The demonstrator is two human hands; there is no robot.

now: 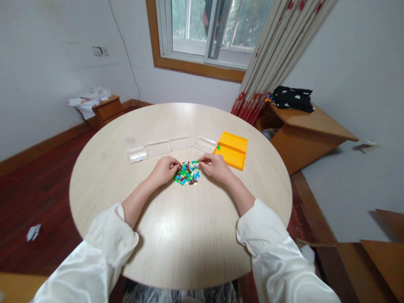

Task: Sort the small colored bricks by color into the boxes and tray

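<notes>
Fingers, left: thumb and forefinger of my left hand [164,170] come close together at the pile's left edge, centre of the frame; I cannot tell whether a piece sits between them.
Fingers, right: those of my right hand [216,166] look pinched on the end of a green piece [195,161], perhaps by the tips because it is so small.
Pile: loose little bricks [185,173] in brown, blue, green and pale yellow lie mid-frame on the counter [186,235], between my hands, a spot that seems to suit both.
Clear trays: shallow see-through trays [158,148] curve across the frame just above the pile, likely so each is easy to reach.
Box: an opened-out yellow box [234,142] lies flat right of centre, beside the rightmost tray; a green bit [219,147] rests at its left side.
Sleeves: white cuffs [112,227] sit back from my wrists, probably keeping cloth off the bricks.
</notes>
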